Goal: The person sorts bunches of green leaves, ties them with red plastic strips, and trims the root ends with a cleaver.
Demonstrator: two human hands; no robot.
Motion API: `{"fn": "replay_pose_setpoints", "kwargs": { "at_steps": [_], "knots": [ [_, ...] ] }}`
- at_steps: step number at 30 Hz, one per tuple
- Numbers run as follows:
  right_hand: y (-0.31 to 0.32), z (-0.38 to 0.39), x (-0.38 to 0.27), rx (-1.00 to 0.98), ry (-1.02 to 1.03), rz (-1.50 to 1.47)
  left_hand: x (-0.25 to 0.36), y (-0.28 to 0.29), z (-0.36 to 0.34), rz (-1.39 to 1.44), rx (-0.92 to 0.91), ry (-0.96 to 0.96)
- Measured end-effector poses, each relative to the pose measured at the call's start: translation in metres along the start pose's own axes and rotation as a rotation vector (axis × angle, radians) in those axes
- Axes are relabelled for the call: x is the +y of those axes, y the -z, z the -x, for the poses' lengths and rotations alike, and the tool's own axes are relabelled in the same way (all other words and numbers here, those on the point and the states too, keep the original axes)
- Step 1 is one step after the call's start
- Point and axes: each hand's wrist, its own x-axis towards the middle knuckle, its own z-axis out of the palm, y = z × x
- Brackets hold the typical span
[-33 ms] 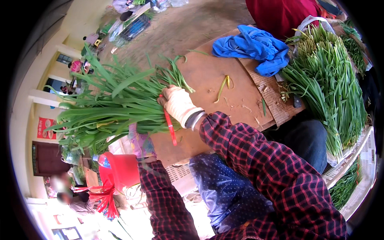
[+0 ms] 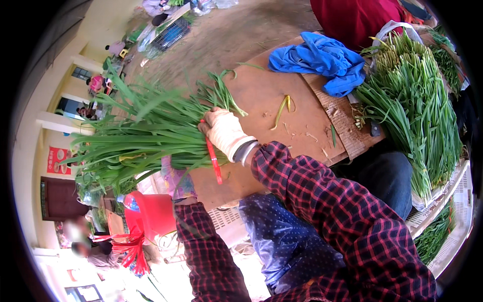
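Observation:
A large bunch of long, flat green leaves [image 2: 151, 136] lies across the near left of the board, its tips fanning out to the left. Around its narrow end my right hand [image 2: 224, 132], in a pale glove, is closed, beside a red tie strip [image 2: 213, 156] that hangs down over the stems. My left hand [image 2: 177, 178], in a purple patterned covering, reaches under the leaves from below; its fingers are hidden. Just past my right hand, a small clump of greens [image 2: 221, 95] rests on the board.
The brown board [image 2: 256, 108] carries a yellowed leaf [image 2: 279, 113], scraps and a blue cloth [image 2: 322, 60]. At right, a big pile of greens [image 2: 412, 110] stands above a white crate [image 2: 465, 201]. A red bucket [image 2: 156, 214] with red strips [image 2: 132, 249] is at lower left. Other people sit farther off.
The leaf tips on the left have shifted slightly. My right hand keeps its grip on the bunch, and both arms are nearly in the same place.

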Motion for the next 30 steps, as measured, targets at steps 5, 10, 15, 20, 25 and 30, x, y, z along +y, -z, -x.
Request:
{"fn": "replay_pose_setpoints", "kwargs": {
  "at_steps": [5,10,15,20,25,30],
  "knots": [
    [-0.02,-0.008,-0.004,-0.091,-0.001,0.05,0.008,0.009,-0.024,0.126,0.053,0.05],
    [-0.04,-0.034,0.012,-0.09,0.089,0.139,0.009,0.012,-0.055,0.213,0.009,0.166],
    [-0.062,-0.057,0.031,-0.201,-0.009,0.201,-0.034,0.046,-0.054,0.372,0.005,0.289],
    [-0.065,-0.061,0.038,-0.227,-0.018,0.172,-0.058,0.087,-0.041,-1.681,-0.175,-0.431],
    [-0.055,-0.063,0.044,-0.176,0.056,0.128,-0.043,0.052,-0.017,0.208,0.112,0.357],
    [-0.039,-0.063,0.055,-0.143,0.257,-0.015,-0.039,0.076,-0.004,0.228,0.059,0.487]
  ]
}}
